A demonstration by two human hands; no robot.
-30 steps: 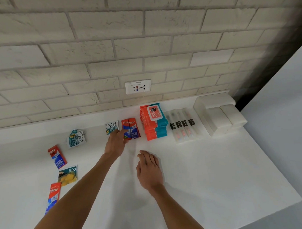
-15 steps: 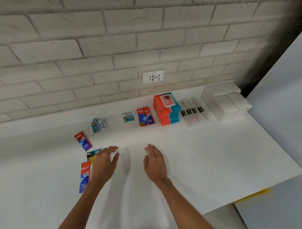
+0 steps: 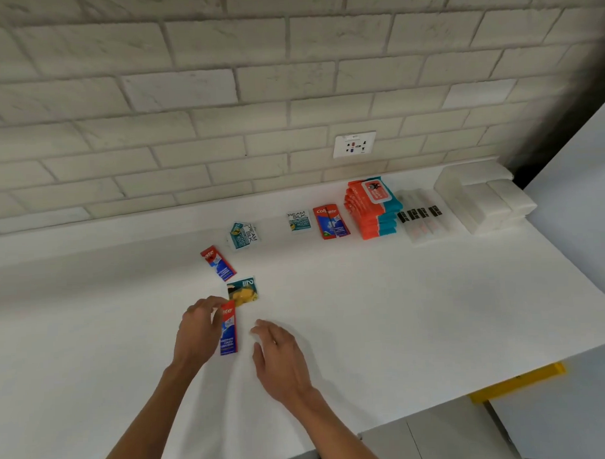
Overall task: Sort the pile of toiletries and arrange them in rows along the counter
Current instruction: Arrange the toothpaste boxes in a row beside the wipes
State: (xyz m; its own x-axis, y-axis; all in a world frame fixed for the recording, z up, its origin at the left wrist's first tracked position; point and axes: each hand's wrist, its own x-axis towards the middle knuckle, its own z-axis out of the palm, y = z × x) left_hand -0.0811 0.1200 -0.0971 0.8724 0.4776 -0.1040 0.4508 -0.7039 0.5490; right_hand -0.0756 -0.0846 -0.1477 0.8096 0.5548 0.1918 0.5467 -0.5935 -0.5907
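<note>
My left hand [image 3: 198,331] pinches the top of a red and blue toothpaste sachet [image 3: 228,331] lying near the counter's middle. My right hand [image 3: 278,357] hovers beside it with relaxed fingers, holding nothing. Loose sachets lie further back: a teal and yellow one [image 3: 243,290], another toothpaste sachet [image 3: 218,263] and a couple of Cream Silk sachets [image 3: 243,234]. Along the wall stand a Cream Silk sachet [image 3: 299,221], toothpaste sachets [image 3: 331,221], a stack of orange and teal wipe packs [image 3: 370,208], clear wrapped toothbrushes [image 3: 422,216] and white soap boxes [image 3: 482,200].
The white counter [image 3: 434,310] ends at a front edge on the right, with a yellow strip [image 3: 515,381] beneath it. A brick wall with a power socket [image 3: 354,144] backs the counter. A white panel [image 3: 584,185] rises at the far right.
My left hand drew back from the row by the wall to the near sachets and took hold of the toothpaste sachet. The camera swung left; my right hand stayed open.
</note>
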